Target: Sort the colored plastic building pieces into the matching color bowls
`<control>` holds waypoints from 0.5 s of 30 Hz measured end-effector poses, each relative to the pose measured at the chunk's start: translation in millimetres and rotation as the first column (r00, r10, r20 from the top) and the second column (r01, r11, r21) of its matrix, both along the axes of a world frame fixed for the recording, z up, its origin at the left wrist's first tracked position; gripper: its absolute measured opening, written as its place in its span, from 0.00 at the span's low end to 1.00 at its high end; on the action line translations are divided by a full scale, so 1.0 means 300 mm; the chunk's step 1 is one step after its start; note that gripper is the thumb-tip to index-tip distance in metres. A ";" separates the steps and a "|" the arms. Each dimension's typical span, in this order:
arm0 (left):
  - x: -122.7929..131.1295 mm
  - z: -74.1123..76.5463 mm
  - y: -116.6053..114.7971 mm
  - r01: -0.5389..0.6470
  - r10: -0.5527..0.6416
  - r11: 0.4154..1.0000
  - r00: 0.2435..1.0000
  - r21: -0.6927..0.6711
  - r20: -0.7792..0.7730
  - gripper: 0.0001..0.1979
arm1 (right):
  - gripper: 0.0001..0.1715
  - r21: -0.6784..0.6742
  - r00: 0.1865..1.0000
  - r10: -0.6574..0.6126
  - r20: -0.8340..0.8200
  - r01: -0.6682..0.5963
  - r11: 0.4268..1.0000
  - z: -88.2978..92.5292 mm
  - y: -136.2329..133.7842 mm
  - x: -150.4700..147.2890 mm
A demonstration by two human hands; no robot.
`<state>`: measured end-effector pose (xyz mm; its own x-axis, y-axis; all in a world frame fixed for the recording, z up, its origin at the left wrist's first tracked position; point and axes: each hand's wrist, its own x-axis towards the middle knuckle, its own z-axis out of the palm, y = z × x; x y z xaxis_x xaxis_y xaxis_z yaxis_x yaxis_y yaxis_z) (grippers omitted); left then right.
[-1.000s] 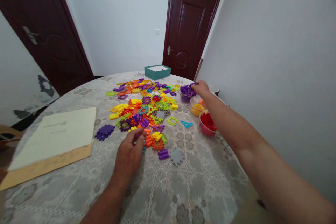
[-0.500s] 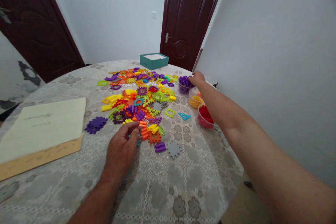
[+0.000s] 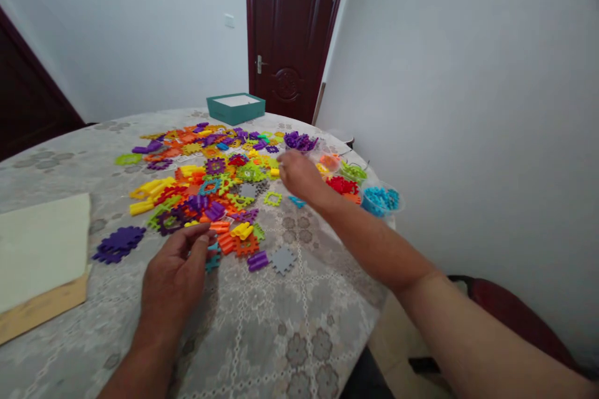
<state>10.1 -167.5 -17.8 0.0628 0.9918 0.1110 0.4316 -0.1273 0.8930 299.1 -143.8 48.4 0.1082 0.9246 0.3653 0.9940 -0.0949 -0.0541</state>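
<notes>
A heap of coloured plastic building pieces (image 3: 210,181) lies spread over the round table (image 3: 290,330). My left hand (image 3: 175,274) rests at the near edge of the heap, fingers curled, fingertips beside an orange piece (image 3: 224,238) and a teal piece (image 3: 213,260). My right hand (image 3: 299,176) hovers over the heap's right side, fingers bent and slightly blurred; what it holds, if anything, is hidden. Small clear cups stand along the right edge: purple pieces (image 3: 299,141), red pieces (image 3: 341,186), green pieces (image 3: 353,171), blue pieces (image 3: 381,199).
A teal box (image 3: 236,108) stands at the far side. A cream sheet on a brown board (image 3: 40,249) lies at the left. A stack of purple pieces (image 3: 116,243) sits near it. A dark door (image 3: 290,31) is behind; a red chair seat (image 3: 510,318) stands at the right.
My right hand has drawn back from the purple cup to over the heap's right side. The view has swung right, showing green and blue cups. My left hand stayed put.
</notes>
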 end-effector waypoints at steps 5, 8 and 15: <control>0.007 0.013 -0.008 0.008 -0.008 1.000 1.000 0.000 0.000 0.16 | 0.19 -0.293 0.994 -0.102 0.041 0.109 0.950 -0.159 -0.204 -0.144; 0.010 0.009 -0.005 0.003 -0.002 1.000 0.999 -0.010 0.041 0.17 | 0.21 -0.352 0.977 -0.210 0.038 0.209 0.912 -0.213 -0.217 -0.125; 0.007 -0.011 -0.001 0.025 -0.031 0.998 0.992 0.053 0.123 0.16 | 0.21 -0.370 0.960 -0.279 0.030 0.270 0.889 -0.253 -0.203 -0.083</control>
